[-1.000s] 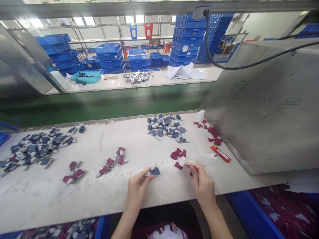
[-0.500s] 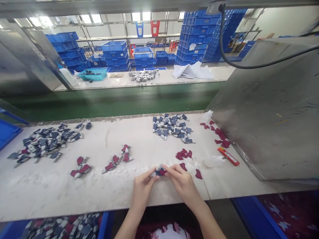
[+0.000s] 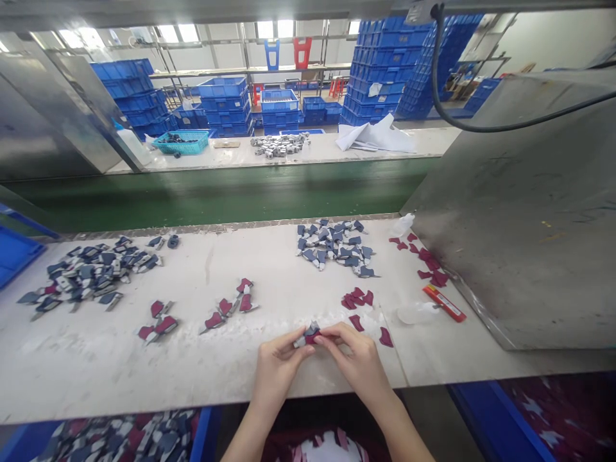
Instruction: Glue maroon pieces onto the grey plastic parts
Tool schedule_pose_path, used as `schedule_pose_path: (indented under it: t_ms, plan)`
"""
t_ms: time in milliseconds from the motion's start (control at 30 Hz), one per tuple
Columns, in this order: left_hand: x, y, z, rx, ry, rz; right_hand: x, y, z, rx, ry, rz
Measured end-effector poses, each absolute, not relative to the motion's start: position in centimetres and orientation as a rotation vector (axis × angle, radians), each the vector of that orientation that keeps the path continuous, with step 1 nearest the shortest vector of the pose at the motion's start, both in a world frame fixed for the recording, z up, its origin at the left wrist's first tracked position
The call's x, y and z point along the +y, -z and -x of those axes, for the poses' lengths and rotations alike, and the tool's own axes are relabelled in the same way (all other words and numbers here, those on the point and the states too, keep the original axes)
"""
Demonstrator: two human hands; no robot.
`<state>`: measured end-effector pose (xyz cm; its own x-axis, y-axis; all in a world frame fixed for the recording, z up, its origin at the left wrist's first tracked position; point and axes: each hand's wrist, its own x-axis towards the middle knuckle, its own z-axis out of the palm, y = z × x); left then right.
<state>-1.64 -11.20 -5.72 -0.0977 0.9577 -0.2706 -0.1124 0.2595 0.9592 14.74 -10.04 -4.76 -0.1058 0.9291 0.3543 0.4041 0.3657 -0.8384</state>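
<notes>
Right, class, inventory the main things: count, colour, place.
Held piece: one, navy, grey, maroon, centre
Piled pieces: many, navy-grey, left and centre
Grouped pieces: seven, maroon-grey, left
Loose bits: many, maroon, right
Packet: one, red, right
Plastic items: two, clear, right
Bench: one, pale, front
Panels: two, grey, sides
Strip: one, green, middle
Basket: one, turquoise, far left
Parts: many, silver, far centre
Paper: count unclear, white, far
Bins: many, blue, back and front
Left hand: one, bare, centre
Right hand: one, bare, centre
</notes>
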Motion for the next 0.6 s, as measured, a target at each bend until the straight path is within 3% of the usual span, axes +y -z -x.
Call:
schedule_pose_path:
  t_ms: [400, 600]
  plan:
    - [-11.9, 1.4, 1.2, 1.234, -1.163, -0.694, -10.9, 3.1, -14.3, -1.562, -0.608, 1.138]
    - [-12.4, 1.4, 1.3, 1.216, -1.142, -0.772, -11.3, 2.5, -14.6, -1.598, -0.928, 1.069]
